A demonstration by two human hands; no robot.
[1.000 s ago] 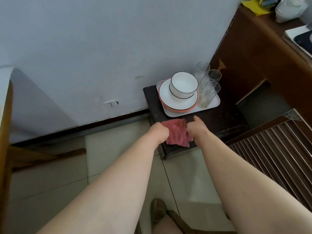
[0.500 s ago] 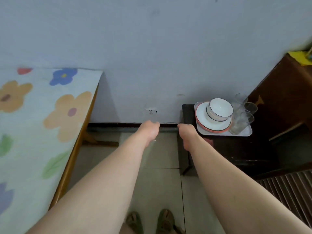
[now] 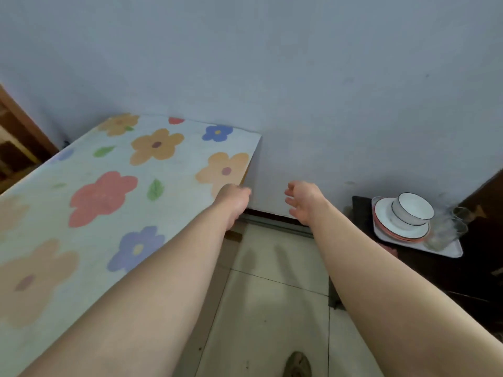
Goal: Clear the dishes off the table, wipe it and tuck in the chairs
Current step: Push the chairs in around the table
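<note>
Both hands out front, both empty. Left hand (image 3: 234, 200) loosely curled, holding nothing, at near right corner of desk with pale flower-print cover (image 3: 109, 186); contact unclear. Right hand (image 3: 303, 200) slack, fingers spread, over tiled floor (image 3: 272, 308). Desk lies left of both hands, long axis running from lower left toward grey wall (image 3: 299, 77); left hand nearer. No dishes on visible part of cover. White black-rimmed bowl (image 3: 412, 209) sits on orange-edged plates (image 3: 392, 227), clear glasses (image 3: 449, 227) beside, all on white tray (image 3: 449, 250) atop dark low stand (image 3: 424, 273), well right.
</note>
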